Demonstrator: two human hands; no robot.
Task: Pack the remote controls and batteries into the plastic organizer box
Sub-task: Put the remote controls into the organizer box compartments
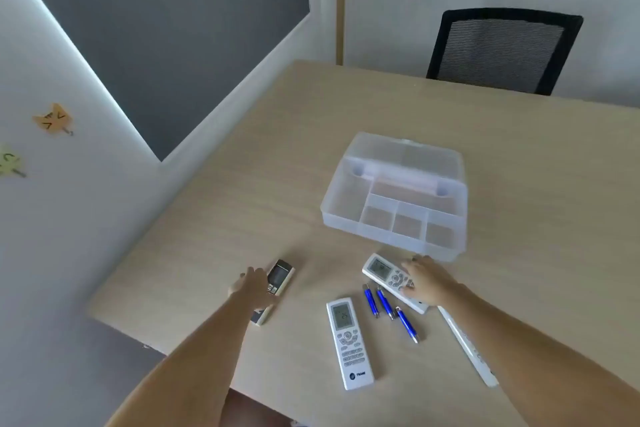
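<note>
Nothing is packed yet: every compartment of the clear organizer box (394, 198) looks bare, and all the remotes and batteries lie on the surface (242, 204) on the near side of the box.

Far to the near-left of the box, the left hand (251, 288) lies over a beige-and-black remote (278, 279), arm stretched forward, palm down. Its grip seems to be curling around the remote's edges, but whether it has closed on it I cannot tell.

Nearer the person, below the box's left half, a white remote (349, 343) with a grey screen lies untouched. Just right of it, three blue batteries (389, 310) lie side by side, loose.

Just in front of the box's near wall, the right hand (427, 282) rests on a second white remote (384, 272), fingers spread flat over the buttons, not lifting it yet as far as I can judge. Furthest right, a slim white remote (467, 347) lies beside that forearm.

So four remotes and three batteries remain to go in.
</note>
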